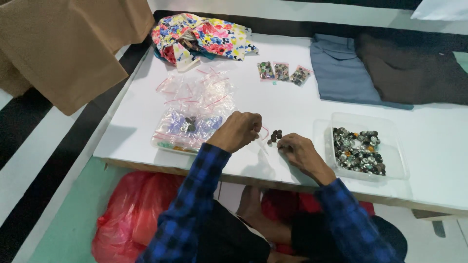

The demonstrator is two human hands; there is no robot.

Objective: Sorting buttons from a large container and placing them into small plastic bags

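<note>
Buttons: a small dark cluster of buttons (276,136) lies on the white table (292,104) between the two hands, just beside the right fingertips.
Left hand: the left hand (237,130) is curled shut, fingers pressed together around the mouth of a small clear zip bag (263,135) with a pink seal strip; the bag hangs just left of the button cluster.
Right hand: the right hand (301,151) rests on the table with fingers bent down and drawn together, tips touching the surface near the cluster; whether it pinches a button I cannot tell.
Sleeves: both arms wear a blue and black checked shirt (195,204).
Tray: a clear rectangular plastic tray (395,160) sits right of the right hand, holding a heap of dark and silvery buttons.
Filled bags: three small clear zip bags (282,72) with pink tops lie in a row at the far middle of the table, each packed with dark buttons.
Empty bags: a loose pile of clear bags with pink strips (195,95) lies left of centre; below it a larger clear packet (187,127) holds bluish and dark pieces.
Cloth: a flowered fabric bundle (204,36) sits at the far left corner; folded blue trousers (341,73) and a dark brown garment (414,68) lie at far right.
Below: a red plastic bag (131,214) sits under the table edge.
</note>
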